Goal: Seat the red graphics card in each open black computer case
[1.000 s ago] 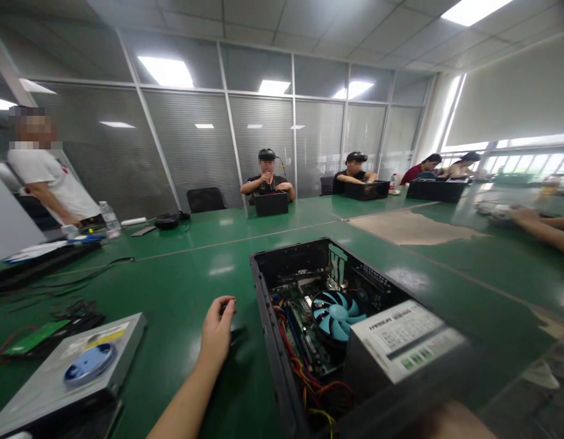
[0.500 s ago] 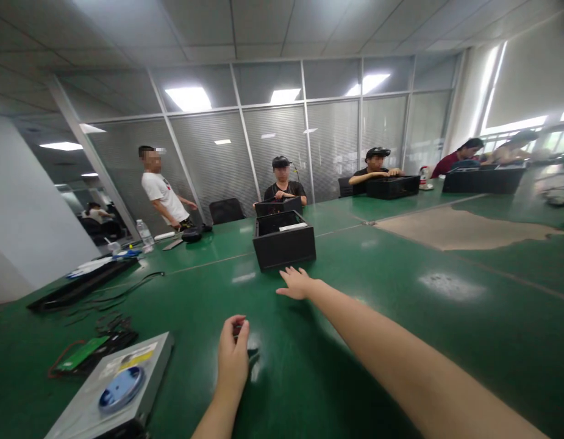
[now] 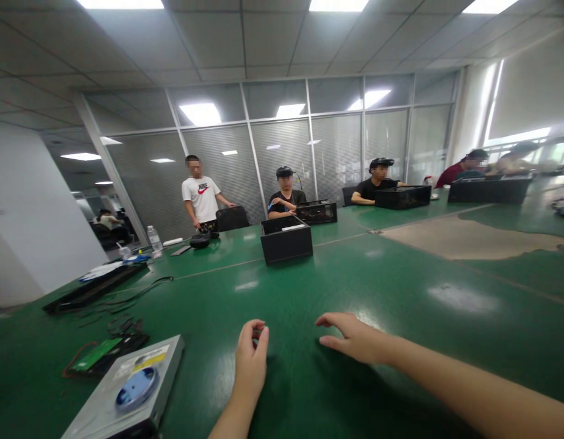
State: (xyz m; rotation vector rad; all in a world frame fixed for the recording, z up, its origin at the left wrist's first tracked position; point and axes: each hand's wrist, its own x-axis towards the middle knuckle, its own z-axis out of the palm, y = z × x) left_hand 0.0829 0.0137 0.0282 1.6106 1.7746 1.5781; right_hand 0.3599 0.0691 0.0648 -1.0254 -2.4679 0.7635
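Observation:
My left hand (image 3: pixel 251 363) rests on the green table (image 3: pixel 400 305) with its fingers curled round a small dark object that I cannot make out. My right hand (image 3: pixel 355 338) lies just to its right, palm down with the fingers stretched out, holding nothing. A black computer case (image 3: pixel 286 239) stands far off at the middle of the table, well beyond both hands. A grey optical drive (image 3: pixel 128 393) with a blue disc label lies at the lower left, beside my left forearm.
A green circuit board (image 3: pixel 96 353) and loose cables lie left of the drive. A black flat panel (image 3: pixel 92 286), a water bottle (image 3: pixel 154 241) and more black cases (image 3: pixel 403 196) sit further back. Several people sit or stand along the far side. A worn tan patch (image 3: pixel 460 238) marks the table.
The open computer case went from right in front of me to the middle of the table. My right hand, stretched toward it half a second ago, has drawn back beside my left hand.

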